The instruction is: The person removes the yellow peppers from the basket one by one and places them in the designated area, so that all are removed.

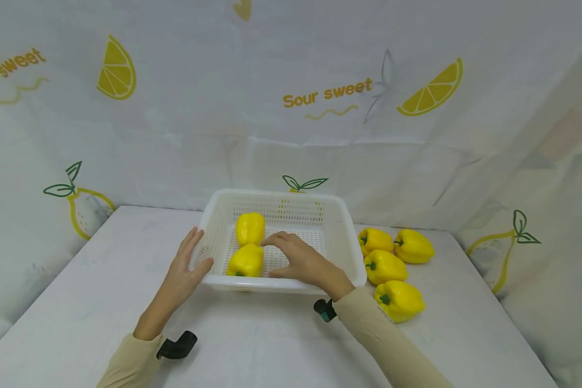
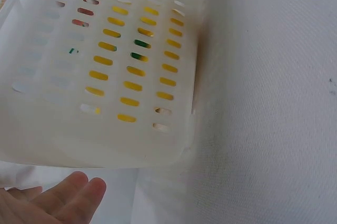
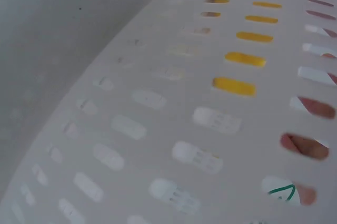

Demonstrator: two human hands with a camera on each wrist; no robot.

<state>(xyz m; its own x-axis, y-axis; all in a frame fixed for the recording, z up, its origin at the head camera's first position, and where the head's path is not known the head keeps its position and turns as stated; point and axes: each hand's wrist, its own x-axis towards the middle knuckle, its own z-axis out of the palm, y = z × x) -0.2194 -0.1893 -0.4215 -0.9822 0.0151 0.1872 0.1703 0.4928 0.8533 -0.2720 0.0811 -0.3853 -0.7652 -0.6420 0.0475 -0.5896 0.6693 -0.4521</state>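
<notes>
A white slotted plastic basket [image 1: 291, 284] stands on the table with two yellow bell peppers in its left part. One pepper [image 1: 250, 228] lies toward the back; the other pepper [image 1: 245, 261] is at the front wall. My right hand [image 1: 306, 262] reaches over the front rim into the basket, thumb and fingers spread apart, fingertips right beside the peppers and nothing between them. At the basket's left front corner, my left hand [image 1: 183, 274] is against the rim with fingers extended. Its fingers [image 2: 79, 197] show beside the basket's end in the left wrist view. Through the wall slots [image 3: 245, 59], yellow shows.
Several more yellow peppers lie on the table right of the basket, among them a front one [image 1: 400, 300] and a back one [image 1: 414, 246]. A white cloth with lemon prints [image 1: 291, 118] hangs behind the table. Each wrist carries a small black camera [image 1: 177, 345].
</notes>
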